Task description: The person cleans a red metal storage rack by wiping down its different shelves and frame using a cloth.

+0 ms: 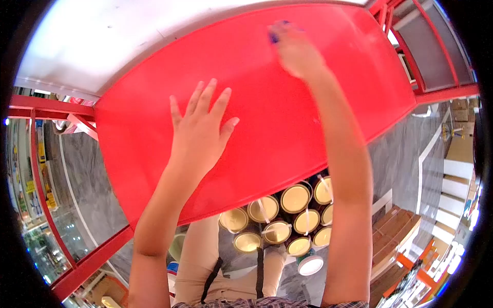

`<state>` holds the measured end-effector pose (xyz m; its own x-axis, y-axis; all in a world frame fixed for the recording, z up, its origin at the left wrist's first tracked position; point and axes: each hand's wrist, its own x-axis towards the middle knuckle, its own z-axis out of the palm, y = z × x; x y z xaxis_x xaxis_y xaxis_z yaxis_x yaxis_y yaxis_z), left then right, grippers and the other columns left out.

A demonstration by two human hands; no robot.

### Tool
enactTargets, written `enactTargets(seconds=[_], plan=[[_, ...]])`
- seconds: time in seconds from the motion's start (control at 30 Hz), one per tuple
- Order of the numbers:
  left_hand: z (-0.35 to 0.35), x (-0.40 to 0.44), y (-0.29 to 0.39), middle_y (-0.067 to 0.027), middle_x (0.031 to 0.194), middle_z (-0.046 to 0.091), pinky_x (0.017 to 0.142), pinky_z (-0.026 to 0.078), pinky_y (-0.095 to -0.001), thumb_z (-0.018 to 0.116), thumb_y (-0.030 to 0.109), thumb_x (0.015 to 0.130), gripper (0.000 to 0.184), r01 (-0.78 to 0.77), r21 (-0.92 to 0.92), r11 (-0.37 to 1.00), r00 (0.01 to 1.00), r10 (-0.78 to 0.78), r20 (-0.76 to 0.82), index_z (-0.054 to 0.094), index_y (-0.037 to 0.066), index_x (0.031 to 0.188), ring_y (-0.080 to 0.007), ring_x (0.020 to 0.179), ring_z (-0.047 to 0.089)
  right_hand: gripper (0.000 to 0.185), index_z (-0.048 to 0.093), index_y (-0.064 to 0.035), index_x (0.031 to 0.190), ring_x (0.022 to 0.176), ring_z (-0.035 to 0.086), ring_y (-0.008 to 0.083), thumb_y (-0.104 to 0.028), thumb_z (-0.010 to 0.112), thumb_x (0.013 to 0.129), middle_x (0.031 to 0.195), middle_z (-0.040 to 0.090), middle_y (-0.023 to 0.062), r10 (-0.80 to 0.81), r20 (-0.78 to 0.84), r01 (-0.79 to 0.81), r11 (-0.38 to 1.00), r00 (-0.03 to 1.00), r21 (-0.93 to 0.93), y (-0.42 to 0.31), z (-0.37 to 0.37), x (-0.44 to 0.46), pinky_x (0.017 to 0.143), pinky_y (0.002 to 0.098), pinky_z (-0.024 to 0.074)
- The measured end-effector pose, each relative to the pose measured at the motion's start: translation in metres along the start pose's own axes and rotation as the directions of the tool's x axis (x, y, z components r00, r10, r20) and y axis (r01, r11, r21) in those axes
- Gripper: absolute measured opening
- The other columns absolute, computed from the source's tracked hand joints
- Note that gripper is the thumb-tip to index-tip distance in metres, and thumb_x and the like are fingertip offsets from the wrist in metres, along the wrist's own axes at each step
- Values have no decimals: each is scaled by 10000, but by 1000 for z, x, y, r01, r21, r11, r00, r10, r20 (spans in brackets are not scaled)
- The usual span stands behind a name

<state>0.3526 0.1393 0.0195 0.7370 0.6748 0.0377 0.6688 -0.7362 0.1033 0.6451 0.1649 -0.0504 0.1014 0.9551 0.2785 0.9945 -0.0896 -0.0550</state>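
A smooth red panel (277, 118) fills the middle of the view. My left hand (200, 123) lies over its left part, palm down, fingers spread, with nothing in it. Farther up and to the right, my right hand (300, 54), smeared by motion, is closed on a small dark blue pad (276, 36) at the panel's surface. Only bits of the pad show around the fingers, so I cannot tell its exact kind.
Several cans with gold lids (277, 232) stand on the floor below the panel's near edge. A white-lidded tub (310, 265) is beside them. Red frame bars (92, 262) run at both sides. Brown cartons (393, 236) are stacked at right; a white surface (118, 31) lies beyond the panel.
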Motion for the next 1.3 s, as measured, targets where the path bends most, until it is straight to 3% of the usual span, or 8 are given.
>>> enactTargets(seconds=[0.23, 0.43, 0.6, 0.77, 0.83, 0.9, 1.0, 1.3], plan=[[10, -45, 57, -104, 1474, 342, 1115, 121, -598, 507, 282, 941, 460, -128, -55, 990, 991, 130, 39, 440, 129, 1369, -278, 1391, 272, 375, 533, -32, 1226, 1193, 499, 340, -172, 434, 892, 1312, 521, 157, 128, -265, -186, 961, 956, -206, 27, -27, -131, 1017, 447, 381], [17, -60, 95, -101, 1432, 391, 1109, 138, -602, 519, 142, 898, 377, -163, -83, 983, 983, 155, -94, 479, 95, 1270, -289, 1370, 309, 455, 531, -78, 1283, 1291, 427, 294, -133, 482, 834, 1374, 488, 90, 132, -167, -72, 944, 977, 322, -141, -62, -186, 1104, 434, 296], [-1, -111, 99, -132, 1377, 431, 1070, 173, -655, 539, 28, 819, 371, -165, -43, 985, 978, 157, -138, 508, 50, 1188, -323, 1342, 346, 420, 528, -59, 1274, 1261, 454, 308, -118, 445, 866, 1356, 497, 128, 376, -131, -369, 926, 917, 77, -53, -78, -231, 1076, 418, 337], [-24, -181, 115, -134, 1353, 441, 1070, 189, -645, 564, 18, 800, 379, -201, -110, 973, 967, 179, -183, 513, 54, 1174, -345, 1343, 334, 362, 475, 31, 1268, 1191, 491, 367, -61, 400, 927, 1297, 502, 223, 800, -367, -491, 586, 475, 644, -7, -104, -331, 1034, 412, 368], [-25, -213, 124, -122, 1383, 421, 1105, 189, -574, 572, 25, 803, 381, -210, -133, 969, 970, 190, -152, 515, 72, 1176, -318, 1340, 340, 362, 464, 4, 1306, 1121, 536, 256, -120, 405, 971, 1206, 573, 138, 937, 30, -242, 60, 349, 968, -46, -112, -371, 986, 336, 389], [-23, -240, 140, -125, 1343, 458, 1087, 229, -566, 580, 17, 793, 386, -249, -173, 953, 955, 211, -209, 513, 70, 1169, -324, 1305, 380, 370, 474, -61, 1327, 1029, 563, 171, -151, 422, 971, 1169, 594, 70, 844, 302, 220, -429, 444, 876, -98, -114, -422, 911, 301, 429], [-41, -287, 169, -105, 1250, 513, 1032, 302, -566, 605, 39, 775, 368, -365, -204, 908, 914, 308, -263, 539, 74, 1136, -311, 1188, 481, 365, 484, -79, 1313, 1085, 579, 221, -173, 384, 975, 1224, 590, 86, 680, 462, 314, -700, 570, 642, -171, -184, -473, 912, 385, 466], [-115, -408, 296, -132, 1227, 551, 1003, 364, -538, 598, 92, 814, 354, -458, -525, 717, 875, 468, -123, 528, 64, 1160, -315, 1163, 512, 354, 503, -62, 1270, 1095, 586, 284, -185, 409, 951, 1210, 603, 113, 610, 632, 494, -782, 479, 380, -242, -348, -637, 980, 450, 438]])
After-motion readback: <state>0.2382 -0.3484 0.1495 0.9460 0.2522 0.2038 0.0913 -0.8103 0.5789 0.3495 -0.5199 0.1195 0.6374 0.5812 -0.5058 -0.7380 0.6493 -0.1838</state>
